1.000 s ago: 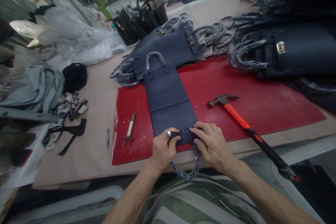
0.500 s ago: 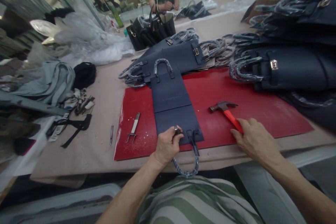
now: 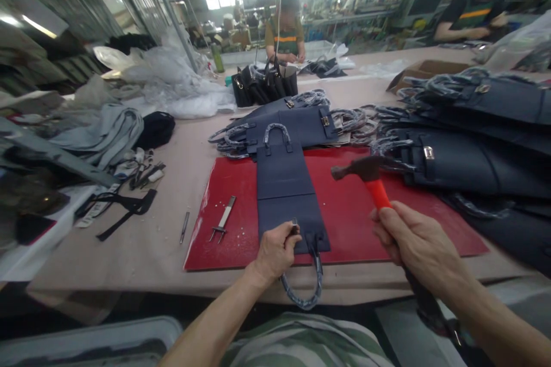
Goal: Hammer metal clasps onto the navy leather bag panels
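Observation:
A flat navy leather bag panel (image 3: pixel 286 195) lies lengthwise on a red cutting mat (image 3: pixel 353 223), one wrapped handle (image 3: pixel 278 131) at its far end and another (image 3: pixel 303 292) hanging over the table's near edge. My left hand (image 3: pixel 275 252) is closed around a small metal punch (image 3: pixel 295 223) set upright on the panel's near edge. My right hand (image 3: pixel 415 241) grips the orange handle of a hammer (image 3: pixel 370 180), whose dark head is raised above the mat to the right of the panel.
A forked metal tool (image 3: pixel 222 219) lies on the mat's left part, a thin awl (image 3: pixel 184 227) beside it on the table. Stacks of navy bags (image 3: pixel 473 143) fill the right and back. Cloth, straps and scraps (image 3: pixel 120 206) sit left. Other people work at the far end.
My right hand left the bag's handle tab, reached to the hammer lying on the mat, took it and lifted it. My left hand stood the punch upright. The view tilted upward.

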Available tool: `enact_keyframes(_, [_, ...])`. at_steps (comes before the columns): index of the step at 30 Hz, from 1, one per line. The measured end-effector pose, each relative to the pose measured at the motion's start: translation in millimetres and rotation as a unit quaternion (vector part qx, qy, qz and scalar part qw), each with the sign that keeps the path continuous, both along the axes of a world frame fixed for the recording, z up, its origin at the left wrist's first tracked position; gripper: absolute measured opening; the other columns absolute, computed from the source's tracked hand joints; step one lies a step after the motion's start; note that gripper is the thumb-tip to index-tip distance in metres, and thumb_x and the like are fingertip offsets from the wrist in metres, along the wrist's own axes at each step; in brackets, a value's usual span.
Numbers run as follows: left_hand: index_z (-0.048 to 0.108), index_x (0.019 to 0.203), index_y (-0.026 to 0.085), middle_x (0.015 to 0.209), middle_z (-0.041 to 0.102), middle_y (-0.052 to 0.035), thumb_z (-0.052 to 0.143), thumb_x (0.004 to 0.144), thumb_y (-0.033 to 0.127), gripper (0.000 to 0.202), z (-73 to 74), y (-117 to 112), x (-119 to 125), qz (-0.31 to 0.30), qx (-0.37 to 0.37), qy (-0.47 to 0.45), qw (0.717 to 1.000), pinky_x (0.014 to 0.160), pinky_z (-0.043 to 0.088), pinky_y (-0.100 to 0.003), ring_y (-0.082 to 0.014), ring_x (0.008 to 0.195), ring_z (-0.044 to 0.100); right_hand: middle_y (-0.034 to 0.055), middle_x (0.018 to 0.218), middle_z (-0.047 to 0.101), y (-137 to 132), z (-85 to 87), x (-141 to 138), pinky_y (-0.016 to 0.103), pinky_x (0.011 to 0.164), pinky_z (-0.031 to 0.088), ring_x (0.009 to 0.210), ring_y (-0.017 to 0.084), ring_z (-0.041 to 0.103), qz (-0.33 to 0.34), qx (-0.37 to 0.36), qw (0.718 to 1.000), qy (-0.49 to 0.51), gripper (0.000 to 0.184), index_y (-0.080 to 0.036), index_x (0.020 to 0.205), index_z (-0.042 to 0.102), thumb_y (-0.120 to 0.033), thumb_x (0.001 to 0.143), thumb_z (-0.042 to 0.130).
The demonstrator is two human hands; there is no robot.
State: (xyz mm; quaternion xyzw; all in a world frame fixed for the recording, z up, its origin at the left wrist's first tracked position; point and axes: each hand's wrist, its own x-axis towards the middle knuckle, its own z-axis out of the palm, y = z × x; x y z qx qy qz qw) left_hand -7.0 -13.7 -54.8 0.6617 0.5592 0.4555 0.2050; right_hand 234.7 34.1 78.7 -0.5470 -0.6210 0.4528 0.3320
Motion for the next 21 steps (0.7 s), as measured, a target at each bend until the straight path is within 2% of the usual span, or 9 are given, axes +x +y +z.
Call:
enact_keyframes(2, [0.062,0.095,0.020,0.088,0.072,-0.0044,0.055,0.090,0.014,0.011,-0.3,-1,1,0.000,0.006,0.008,1.000,0.076,0.055,-0.028,-0.0189,0.084,0.071,-0.0012,0.058,0.052,-8,13.4,-9,0.025,0.044,0.034,0.046,0.013,0.049,0.031,0.164,0.982,-0.089,0.039,-0.023,0.080,0.050,-0.056,0.097,0.040])
enact_keyframes(4, [0.062,0.094,0.020,0.087,0.072,-0.0048,0.054,0.090,0.014,0.011,-0.4,-1,1,0.002,0.011,0.023,1.000,0.074,0.055,-0.028,-0.0194,0.082,0.071,-0.0002,0.056,0.053,-13,16.5,-15,0.027,0.046,0.030,0.045,0.014,0.049,0.090,0.276,0.940,-0.177,0.035,-0.023,0.078,0.048,-0.047,0.101,0.036])
enact_keyframes(8, [0.062,0.093,0.020,0.085,0.072,-0.0055,0.055,0.091,0.015,0.009,-1.6,-2,1,0.005,0.010,0.054,0.998,0.071,0.055,-0.028,-0.0207,0.080,0.071,0.0002,0.052,0.052,-13,24.1,-18,0.033,0.046,0.015,0.037,0.013,0.039,0.218,0.343,0.858,-0.314,0.033,-0.024,0.073,0.046,-0.037,0.101,0.033])
enact_keyframes(10, [0.062,0.094,0.020,0.087,0.072,-0.0053,0.055,0.091,0.014,0.009,-2.7,-2,1,0.001,0.013,0.056,0.998,0.073,0.055,-0.029,-0.0208,0.082,0.071,-0.0008,0.051,0.050,-14,37.8,-17,0.032,0.045,0.015,0.036,0.013,0.037,0.181,0.352,0.867,-0.304,0.034,-0.025,0.074,0.045,-0.042,0.101,0.033])
enact_keyframes(13, [0.062,0.098,0.020,0.091,0.073,-0.0056,0.055,0.091,0.015,0.011,-4.0,-2,0,-0.003,0.015,0.053,0.998,0.078,0.055,-0.029,-0.0205,0.087,0.071,-0.0006,0.054,0.052,-21,49.0,-18,0.029,0.047,0.027,0.041,0.014,0.044,0.008,0.382,0.894,-0.236,0.028,-0.025,0.084,0.047,-0.043,0.102,0.035])
enact_keyframes(14, [0.062,0.099,0.020,0.091,0.073,-0.0057,0.055,0.091,0.015,0.011,-4.2,-2,-1,-0.005,0.013,0.055,0.998,0.077,0.055,-0.029,-0.0204,0.087,0.071,0.0001,0.056,0.053,-23,46.3,-18,0.029,0.048,0.029,0.043,0.014,0.046,-0.011,0.388,0.892,-0.230,0.026,-0.025,0.085,0.048,-0.041,0.102,0.035])
enact_keyframes(15, [0.062,0.098,0.020,0.090,0.072,-0.0058,0.055,0.091,0.015,0.011,-4.3,-2,-1,-0.005,0.012,0.060,0.998,0.076,0.055,-0.028,-0.0202,0.085,0.071,0.0002,0.054,0.053,-24,40.6,-18,0.030,0.047,0.027,0.042,0.015,0.045,0.011,0.389,0.890,-0.238,0.026,-0.025,0.083,0.047,-0.041,0.101,0.035])
enact_keyframes(18, [0.062,0.094,0.020,0.086,0.072,-0.0059,0.055,0.092,0.016,0.009,-3.8,-3,-1,-0.003,0.015,0.077,0.997,0.071,0.055,-0.028,-0.0202,0.080,0.071,-0.0004,0.051,0.050,-22,16.8,-12,0.033,0.046,0.017,0.038,0.015,0.040,0.174,0.315,0.879,-0.312,0.028,-0.025,0.075,0.046,-0.040,0.097,0.037])
enact_keyframes(21, [0.062,0.097,0.019,0.087,0.072,-0.0057,0.056,0.092,0.017,0.008,-2.7,-2,-1,-0.001,0.023,0.076,0.997,0.073,0.055,-0.029,-0.0207,0.082,0.071,-0.0008,0.054,0.050,-6,-2.3,3,0.033,0.051,0.020,0.043,0.016,0.041,0.176,0.215,0.899,-0.338,0.029,-0.025,0.077,0.046,-0.044,0.096,0.038])
